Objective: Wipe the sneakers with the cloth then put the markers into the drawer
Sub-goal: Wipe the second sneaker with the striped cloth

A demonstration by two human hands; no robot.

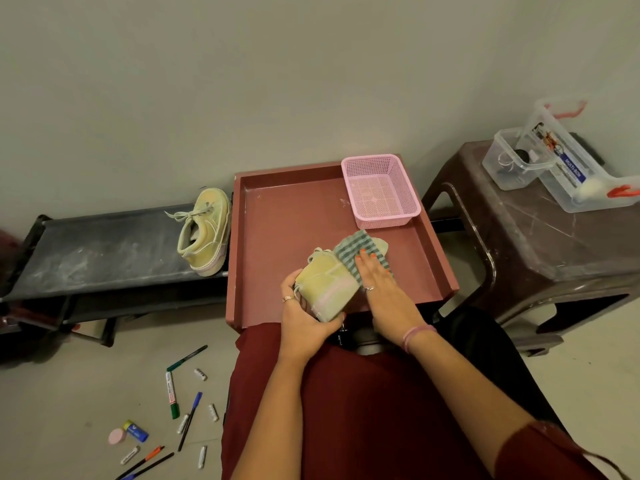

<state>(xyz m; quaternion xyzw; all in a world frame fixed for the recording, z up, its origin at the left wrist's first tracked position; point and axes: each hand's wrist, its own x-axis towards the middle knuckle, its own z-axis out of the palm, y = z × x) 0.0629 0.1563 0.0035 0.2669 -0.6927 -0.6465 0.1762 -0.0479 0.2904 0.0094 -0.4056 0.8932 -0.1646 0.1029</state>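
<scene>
At nine o'clock a low black rack [104, 251], dusty and scuffed, carries one pale yellow canvas sneaker [204, 230] at its right end, tipped on its side with loose laces and a pinkish sole edge. Below it, at seven o'clock, the markers [172, 394] lie scattered on the smooth grey floor with slim pens, small white batteries [201, 374], a round pink eraser [117, 436] and a blue-and-yellow block [136, 430].

In the centre stands a square reddish-brown tray [277, 216] with raised edges. Over its near part the left hand [304, 323] grips the second sneaker [329, 285] by the heel end, fingers and thumb curled around it, a ring on one finger; the shoe's rubber band is faded pink, its canvas yellow-green. Just to the right, the right hand [381, 289] lies palm-down with straight fingers pressing a green-and-white striped woven cloth [356, 252] onto the shoe's toe part; it wears a ring and a pink wristband, nails painted orange. Both forearms reach out from six o'clock over a dark red garment.

At one o'clock on the tray sits a pink perforated plastic basket [381, 161]. At three o'clock a brown scratched plastic stool [519, 237] holds clear plastic boxes [588, 168] with red clips. No drawer can be made out for certain.
</scene>
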